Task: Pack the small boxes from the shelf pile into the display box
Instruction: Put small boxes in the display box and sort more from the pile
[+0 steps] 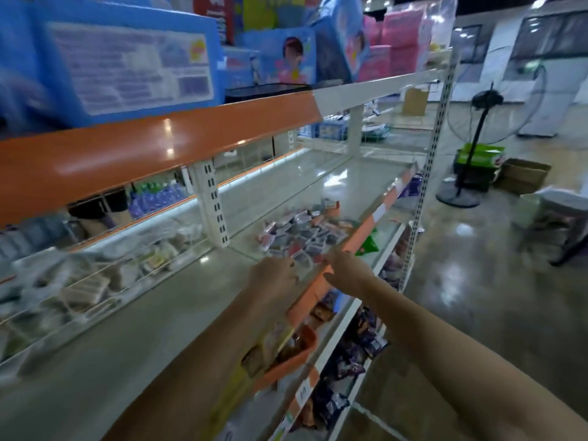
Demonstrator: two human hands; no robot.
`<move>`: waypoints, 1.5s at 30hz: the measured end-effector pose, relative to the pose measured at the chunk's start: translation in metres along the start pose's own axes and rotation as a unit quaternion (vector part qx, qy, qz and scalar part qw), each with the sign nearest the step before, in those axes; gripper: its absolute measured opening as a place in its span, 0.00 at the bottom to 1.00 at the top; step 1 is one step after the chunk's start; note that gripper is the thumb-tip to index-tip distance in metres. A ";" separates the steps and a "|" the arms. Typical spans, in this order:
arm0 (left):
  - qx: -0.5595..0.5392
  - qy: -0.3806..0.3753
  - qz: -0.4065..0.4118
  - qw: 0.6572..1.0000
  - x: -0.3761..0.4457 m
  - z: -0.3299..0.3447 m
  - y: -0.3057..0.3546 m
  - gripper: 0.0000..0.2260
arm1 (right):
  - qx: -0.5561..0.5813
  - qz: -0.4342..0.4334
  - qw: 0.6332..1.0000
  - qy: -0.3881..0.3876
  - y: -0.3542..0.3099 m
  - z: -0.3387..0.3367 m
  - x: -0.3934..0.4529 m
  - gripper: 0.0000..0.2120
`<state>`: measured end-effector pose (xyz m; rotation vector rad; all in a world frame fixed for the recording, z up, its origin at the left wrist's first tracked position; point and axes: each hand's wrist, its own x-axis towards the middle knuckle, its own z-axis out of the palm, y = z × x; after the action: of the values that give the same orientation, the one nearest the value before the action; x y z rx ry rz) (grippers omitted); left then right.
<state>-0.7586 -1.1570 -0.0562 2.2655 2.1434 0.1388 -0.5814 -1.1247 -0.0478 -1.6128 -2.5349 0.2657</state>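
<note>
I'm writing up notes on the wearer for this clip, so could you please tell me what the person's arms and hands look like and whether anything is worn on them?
Both forearms are bare all the way to the frame's lower edge: no sleeves show. The left hand and the right hand are bare too, with no gloves, and no watch, bracelet or ring that I can make out, though the picture is slightly blurred.
</note>
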 end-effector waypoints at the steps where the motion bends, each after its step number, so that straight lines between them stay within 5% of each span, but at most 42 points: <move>1: 0.001 -0.004 0.004 1.000 0.015 0.003 -0.003 0.14 | 0.011 0.007 1.000 0.005 0.007 0.000 0.011 0.14; 17: -0.027 0.066 -0.103 0.992 0.098 0.055 -0.021 0.21 | 0.059 -0.051 0.997 0.016 0.044 0.036 0.115 0.16; 27: -0.135 0.164 -0.144 0.967 0.087 0.053 -0.003 0.13 | 0.060 -0.167 0.983 0.043 0.074 0.036 0.124 0.16; 35: -0.375 0.188 -0.293 0.859 0.062 0.049 0.010 0.07 | 0.117 -0.252 0.956 0.091 0.089 0.049 0.130 0.13; 45: -0.500 0.224 -0.375 0.748 0.023 0.037 0.033 0.08 | 0.150 -0.241 0.959 0.002 0.084 0.040 0.145 0.12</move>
<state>-0.7212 -1.1338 -0.0890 0.7437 2.1027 1.4715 -0.5765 -0.9621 -0.1034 -0.8565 -2.6225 0.5542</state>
